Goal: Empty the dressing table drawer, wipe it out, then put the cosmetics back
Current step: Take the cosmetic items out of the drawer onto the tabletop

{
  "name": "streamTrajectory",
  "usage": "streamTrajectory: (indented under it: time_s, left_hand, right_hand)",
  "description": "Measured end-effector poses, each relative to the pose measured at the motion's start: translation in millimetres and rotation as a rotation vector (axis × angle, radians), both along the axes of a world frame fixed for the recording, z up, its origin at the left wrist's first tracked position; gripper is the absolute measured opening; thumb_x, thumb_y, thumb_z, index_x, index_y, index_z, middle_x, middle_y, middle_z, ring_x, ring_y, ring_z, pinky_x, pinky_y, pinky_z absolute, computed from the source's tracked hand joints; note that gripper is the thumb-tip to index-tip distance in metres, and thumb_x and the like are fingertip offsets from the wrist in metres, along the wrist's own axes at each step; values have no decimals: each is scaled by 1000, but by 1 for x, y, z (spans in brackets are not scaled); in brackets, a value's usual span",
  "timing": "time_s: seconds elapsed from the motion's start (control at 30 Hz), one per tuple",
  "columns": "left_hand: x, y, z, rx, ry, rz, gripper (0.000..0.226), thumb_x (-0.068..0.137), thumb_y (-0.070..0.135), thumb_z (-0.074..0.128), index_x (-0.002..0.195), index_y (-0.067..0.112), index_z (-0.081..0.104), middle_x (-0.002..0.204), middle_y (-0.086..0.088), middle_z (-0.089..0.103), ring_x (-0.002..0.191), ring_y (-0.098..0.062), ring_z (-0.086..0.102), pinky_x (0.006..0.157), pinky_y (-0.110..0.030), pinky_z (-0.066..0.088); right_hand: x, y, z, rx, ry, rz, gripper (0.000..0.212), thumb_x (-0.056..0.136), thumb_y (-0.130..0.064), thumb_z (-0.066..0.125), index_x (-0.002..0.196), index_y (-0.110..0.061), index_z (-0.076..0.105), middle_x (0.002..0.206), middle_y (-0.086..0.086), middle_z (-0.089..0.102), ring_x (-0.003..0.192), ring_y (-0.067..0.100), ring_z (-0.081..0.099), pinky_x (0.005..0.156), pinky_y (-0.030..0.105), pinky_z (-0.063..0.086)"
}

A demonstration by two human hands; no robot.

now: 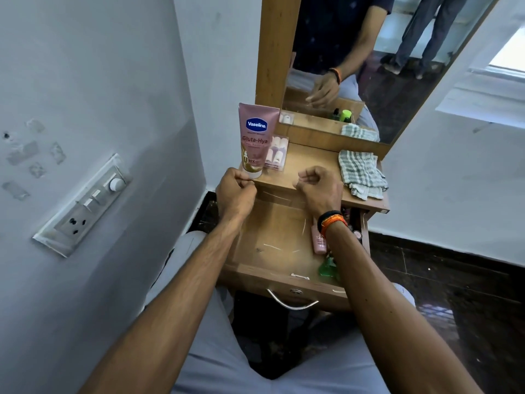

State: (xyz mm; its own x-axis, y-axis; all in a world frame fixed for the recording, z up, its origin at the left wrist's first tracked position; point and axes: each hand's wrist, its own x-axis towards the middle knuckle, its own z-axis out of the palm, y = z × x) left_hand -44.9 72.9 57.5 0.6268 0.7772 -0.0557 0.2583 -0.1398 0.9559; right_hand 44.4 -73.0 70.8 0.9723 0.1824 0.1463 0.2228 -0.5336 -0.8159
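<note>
The wooden drawer is pulled out below the dressing table top; its left and middle floor is bare. A pink bottle, a green bottle and other small cosmetics lie along its right side, partly hidden by my right forearm. A pink Vaseline tube stands cap-down at the top's left edge. My left hand is curled with its fingertips at the tube's white cap. My right hand hovers curled over the top's front edge and holds nothing. A checked cloth lies on the top's right side.
A clear pack of small white items leans beside the tube. A mirror rises behind the top. A cotton swab lies on the drawer's front rim above the metal handle. A switch panel is on the left wall.
</note>
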Motion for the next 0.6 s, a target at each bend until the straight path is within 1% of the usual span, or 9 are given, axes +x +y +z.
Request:
streamTrajectory:
  time_s: [0.07,0.13,0.2,0.27,0.37,0.5,0.53,0.6]
  left_hand:
    - [1,-12,-9,-20,28,-79,14,84,4,64,92,16,67,88,4,69,80,-10,64,65,-23,50]
    - [3,-25,-19,-56,51,-164,13,82,7,65,83,20,69,83,2,72,79,-15,68,69,-30,56]
    - [6,-38,-27,-124,80,-244,13,83,6,65,81,18,70,80,0,73,73,-14,68,70,-33,58]
    - [10,-49,-34,-215,118,-336,14,85,1,61,85,11,71,81,-6,74,71,-15,67,71,-34,58]
    - [18,-63,-44,-317,190,-422,17,90,-1,56,88,8,70,85,-13,74,71,-17,66,74,-35,58]
    - [33,-86,-58,-352,270,-488,17,89,3,52,92,9,68,84,-10,71,73,-20,67,69,-33,56]
    - [37,-91,-62,-354,293,-501,17,88,6,52,92,9,68,85,-10,72,76,-22,69,71,-35,58]
    - [44,-98,-68,-350,327,-516,18,84,13,54,92,11,70,89,-12,75,84,-27,73,80,-43,62]
  right_hand:
    - [-2,-14,-8,-69,13,-50,14,77,-12,80,82,-21,72,81,-7,71,80,8,68,81,33,60]
    - [-5,-25,-16,-149,50,-61,13,78,-9,77,76,-21,71,77,-6,71,78,11,68,78,35,60]
    - [-7,-32,-24,-260,63,-70,14,80,-9,70,72,-19,71,77,-2,71,78,18,68,78,38,60]
    - [-7,-37,-31,-390,79,-97,16,84,-11,64,71,-17,71,79,6,71,79,25,68,78,40,60]
    - [-4,-41,-36,-536,150,-107,13,87,-16,62,82,-11,73,88,14,72,82,32,67,77,40,60]
    - [-1,-48,-35,-615,199,-82,20,92,-18,61,99,-4,72,101,21,68,96,38,65,81,40,55]
    - [0,-49,-36,-622,211,-74,22,92,-19,60,100,-2,71,104,22,68,98,39,65,81,40,54]
    - [1,-49,-37,-636,225,-64,23,94,-20,58,102,0,68,107,22,67,101,39,64,82,39,53]
